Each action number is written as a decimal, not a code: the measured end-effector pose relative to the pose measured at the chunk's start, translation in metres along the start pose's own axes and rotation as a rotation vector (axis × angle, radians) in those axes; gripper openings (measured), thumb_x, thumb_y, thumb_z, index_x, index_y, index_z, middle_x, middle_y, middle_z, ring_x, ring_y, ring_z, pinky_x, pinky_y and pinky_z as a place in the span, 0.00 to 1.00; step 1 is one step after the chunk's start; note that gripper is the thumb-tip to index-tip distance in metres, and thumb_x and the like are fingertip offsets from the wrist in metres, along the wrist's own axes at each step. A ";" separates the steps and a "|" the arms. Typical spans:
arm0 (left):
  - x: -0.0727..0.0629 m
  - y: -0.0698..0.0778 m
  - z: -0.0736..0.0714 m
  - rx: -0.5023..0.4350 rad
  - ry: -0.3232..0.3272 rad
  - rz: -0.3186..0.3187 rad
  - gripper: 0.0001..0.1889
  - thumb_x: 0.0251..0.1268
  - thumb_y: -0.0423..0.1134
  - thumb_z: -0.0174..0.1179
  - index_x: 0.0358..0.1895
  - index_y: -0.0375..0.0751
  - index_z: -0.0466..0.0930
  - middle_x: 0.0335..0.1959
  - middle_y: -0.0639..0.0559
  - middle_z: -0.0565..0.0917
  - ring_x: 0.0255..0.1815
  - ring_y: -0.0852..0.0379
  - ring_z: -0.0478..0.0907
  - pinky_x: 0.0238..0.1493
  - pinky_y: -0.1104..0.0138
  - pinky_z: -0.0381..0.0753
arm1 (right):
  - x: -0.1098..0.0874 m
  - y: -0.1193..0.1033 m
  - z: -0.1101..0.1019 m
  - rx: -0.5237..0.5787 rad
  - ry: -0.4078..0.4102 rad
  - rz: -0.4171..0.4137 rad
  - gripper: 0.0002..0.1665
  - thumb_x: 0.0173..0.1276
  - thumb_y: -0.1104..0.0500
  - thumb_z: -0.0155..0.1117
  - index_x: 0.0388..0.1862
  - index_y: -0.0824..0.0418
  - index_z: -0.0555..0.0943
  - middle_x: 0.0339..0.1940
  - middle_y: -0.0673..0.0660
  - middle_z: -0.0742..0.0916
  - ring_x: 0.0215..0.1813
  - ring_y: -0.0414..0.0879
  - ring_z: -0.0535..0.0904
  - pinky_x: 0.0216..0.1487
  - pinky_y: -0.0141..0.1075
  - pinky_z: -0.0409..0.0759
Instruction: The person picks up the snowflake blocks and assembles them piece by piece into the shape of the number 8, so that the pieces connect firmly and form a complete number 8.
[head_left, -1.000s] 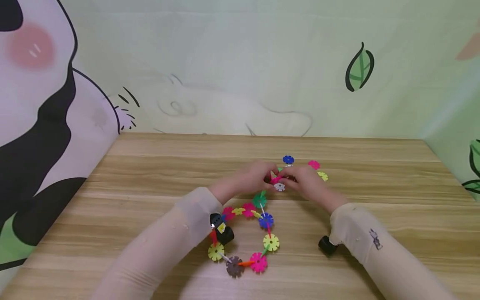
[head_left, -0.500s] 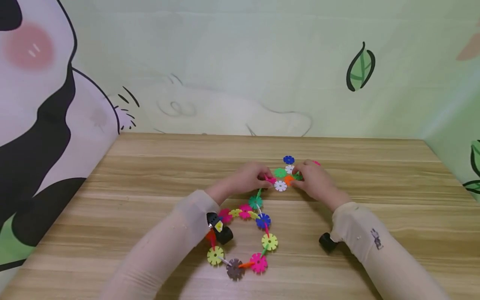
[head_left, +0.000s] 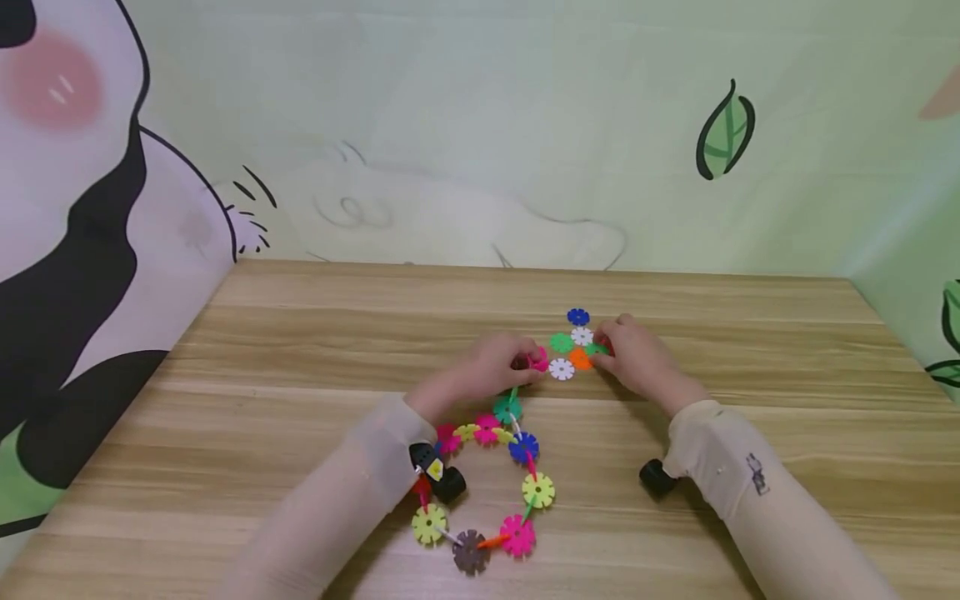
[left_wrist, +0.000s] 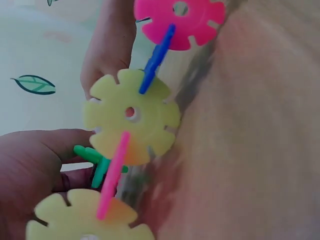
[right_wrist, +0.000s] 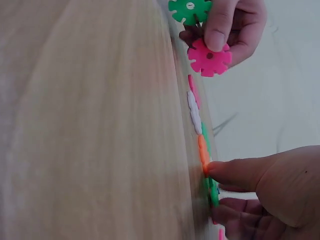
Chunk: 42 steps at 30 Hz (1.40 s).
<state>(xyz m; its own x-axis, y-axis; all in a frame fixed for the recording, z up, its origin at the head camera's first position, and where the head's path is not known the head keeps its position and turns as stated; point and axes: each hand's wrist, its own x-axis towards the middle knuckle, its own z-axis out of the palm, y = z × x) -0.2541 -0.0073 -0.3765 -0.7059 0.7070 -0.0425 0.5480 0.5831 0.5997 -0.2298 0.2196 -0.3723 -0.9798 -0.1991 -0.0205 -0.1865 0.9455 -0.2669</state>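
one pink disc [right_wrist: 217, 62], part-covered, pinched by left hand [head_left: 489, 367]; chain [head_left: 532, 493] on table [head_left: 750, 350] nearer in, partly behind left sleeve [head_left: 337, 492]; right hand [head_left: 636, 357] at green disc [head_left: 596, 349], half-hidden, cannot tell whether gripped.

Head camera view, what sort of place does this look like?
Probably a children's play area: the wall bears a cartoon animal and a green leaf, and a chain of colourful notched discs is on the wood-grain tabletop.
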 end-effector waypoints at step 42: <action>-0.015 0.014 0.016 0.225 0.168 0.175 0.07 0.67 0.42 0.59 0.39 0.44 0.83 0.30 0.54 0.83 0.27 0.61 0.72 0.32 0.73 0.71 | -0.024 -0.024 0.020 0.767 -0.039 0.014 0.10 0.74 0.59 0.54 0.40 0.68 0.71 0.14 0.51 0.76 0.12 0.39 0.68 0.14 0.29 0.67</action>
<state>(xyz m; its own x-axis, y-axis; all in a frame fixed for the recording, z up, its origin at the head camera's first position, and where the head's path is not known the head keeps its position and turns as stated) -0.2290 -0.0039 -0.3801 -0.6463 0.7393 0.1890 0.7395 0.5459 0.3938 -0.2009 0.1967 -0.3852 -0.9757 -0.2110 -0.0589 -0.0577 0.5070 -0.8600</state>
